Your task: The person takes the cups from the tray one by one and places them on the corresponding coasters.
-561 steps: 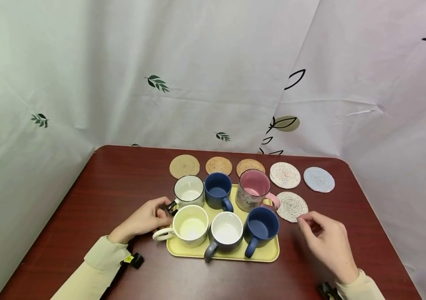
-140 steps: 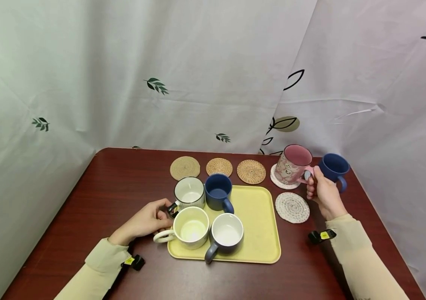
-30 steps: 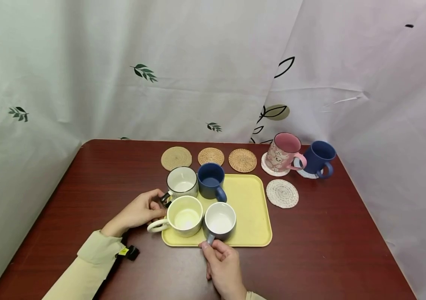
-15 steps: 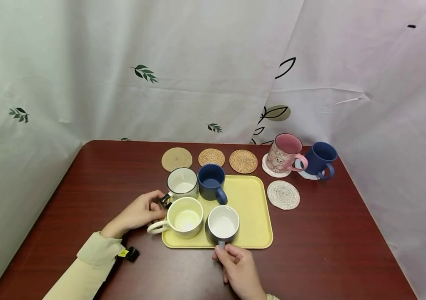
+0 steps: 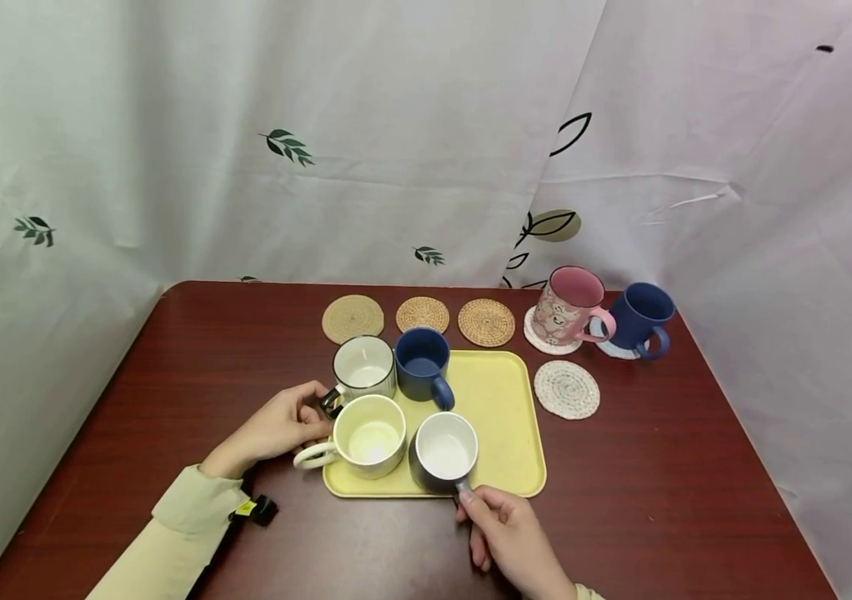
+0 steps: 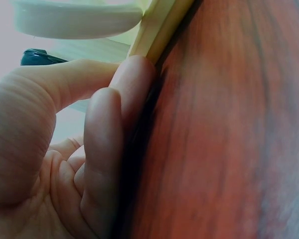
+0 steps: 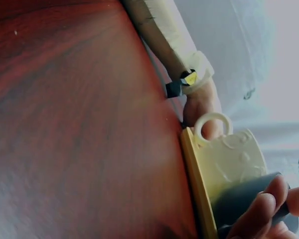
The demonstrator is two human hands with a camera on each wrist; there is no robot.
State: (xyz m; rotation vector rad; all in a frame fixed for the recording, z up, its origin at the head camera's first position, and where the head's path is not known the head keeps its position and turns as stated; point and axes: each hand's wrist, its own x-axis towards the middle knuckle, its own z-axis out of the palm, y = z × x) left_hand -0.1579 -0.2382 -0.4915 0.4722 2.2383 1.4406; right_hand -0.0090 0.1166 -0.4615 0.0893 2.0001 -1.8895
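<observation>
My left hand (image 5: 279,423) pinches the left edge of the yellow tray (image 5: 501,421); the left wrist view shows thumb and fingertips on its rim (image 6: 157,30). My right hand (image 5: 516,537) pinches the handle of a dark grey mug (image 5: 426,477) with a white inside, at the tray's front edge. Left of that mug is a cream mug (image 5: 372,454), its handle pointing left over the rim. Behind them stand a white mug with a black rim (image 5: 364,367) and a blue mug (image 5: 420,375). The right wrist view has the grey mug (image 7: 239,199) partly hidden by fingers.
At the back right, a pink patterned mug (image 5: 557,321) and another blue mug (image 5: 632,321) stand on coasters. Three tan woven coasters, left (image 5: 353,319), middle (image 5: 423,315) and right (image 5: 486,322), lie behind the tray. A whitish coaster (image 5: 567,390) lies right of it.
Earlier, the pink mug and one blue mug went from the tray to the back-right coasters. Lately the grey mug has shifted slightly right, its handle turning rightward in my right hand. My left hand stays put.
</observation>
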